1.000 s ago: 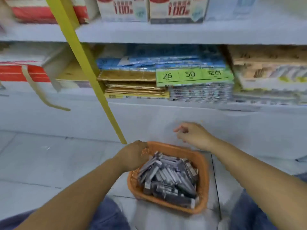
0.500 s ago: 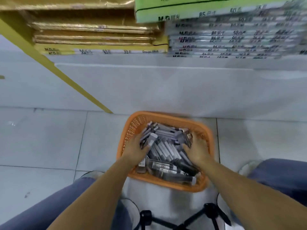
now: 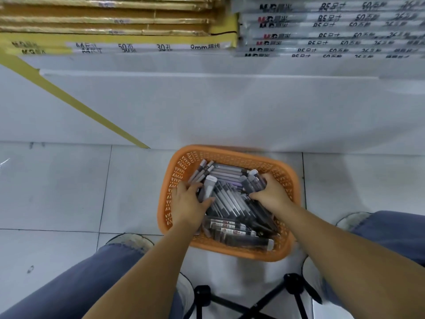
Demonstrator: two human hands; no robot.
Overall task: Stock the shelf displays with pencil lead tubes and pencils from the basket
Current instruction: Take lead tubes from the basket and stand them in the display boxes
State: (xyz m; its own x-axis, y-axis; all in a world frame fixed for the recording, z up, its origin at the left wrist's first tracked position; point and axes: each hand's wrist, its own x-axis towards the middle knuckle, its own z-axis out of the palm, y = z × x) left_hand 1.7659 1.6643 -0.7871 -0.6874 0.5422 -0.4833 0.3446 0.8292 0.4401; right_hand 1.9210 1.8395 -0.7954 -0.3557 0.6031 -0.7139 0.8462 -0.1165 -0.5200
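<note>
Grey and clear plastic pencil lead tubes (image 3: 232, 204), heaped in an orange plastic lattice basket (image 3: 285, 252) on pale floor tiles (image 3: 57, 187). Left hand (image 3: 187, 202) at the heap's left side, grip pinching one grey white-capped tube (image 3: 208, 187) between thumb and fingers. Right hand (image 3: 270, 194) at the heap's right, grip curled round a small bunch of tubes. Just beyond the basket, white shelf base (image 3: 230, 107); above, stacked yellow paper packs (image 3: 115, 19) and grey paper packs (image 3: 322, 31). Nearest the viewer, black tripod legs (image 3: 253, 302).

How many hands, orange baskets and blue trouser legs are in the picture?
Hands: 2, left hand and right hand, both gripping pencil lead tubes
Orange basket: 1
Blue trouser legs: 2, left leg, right leg
Total: 5
</note>
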